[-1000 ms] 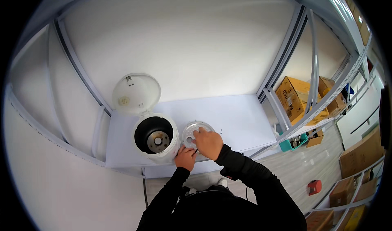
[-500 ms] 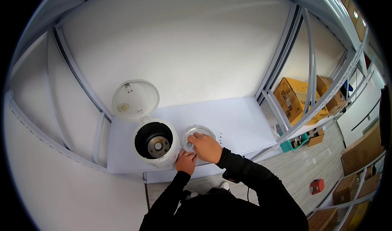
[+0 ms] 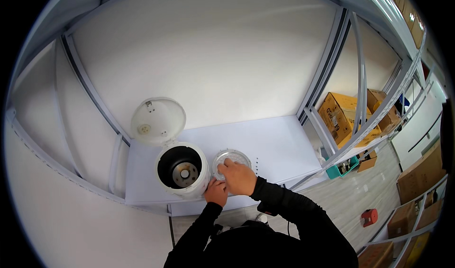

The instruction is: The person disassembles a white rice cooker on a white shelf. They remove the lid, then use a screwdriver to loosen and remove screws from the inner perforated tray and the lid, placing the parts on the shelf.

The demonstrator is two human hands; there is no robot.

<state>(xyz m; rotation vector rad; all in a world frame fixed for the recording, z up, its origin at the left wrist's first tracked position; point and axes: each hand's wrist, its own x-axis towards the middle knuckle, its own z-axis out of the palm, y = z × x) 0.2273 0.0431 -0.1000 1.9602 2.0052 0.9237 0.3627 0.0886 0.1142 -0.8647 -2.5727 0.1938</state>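
White table (image 3: pixel 284 147) between pale walls, round clear disc (image 3: pixel 231 158) lying flat just right of the open white cooker (image 3: pixel 182 171), right hand (image 3: pixel 238 178) pressing its near edge, left hand (image 3: pixel 216 191) gripping beside it, hands close together.

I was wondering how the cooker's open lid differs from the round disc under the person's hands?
The lid stands raised behind the white cooker, untouched; the disc lies flat on the white table beside the cooker, under the right hand with the left hand at its edge. The lid looks opaque cream; the disc greyish. Both are round.
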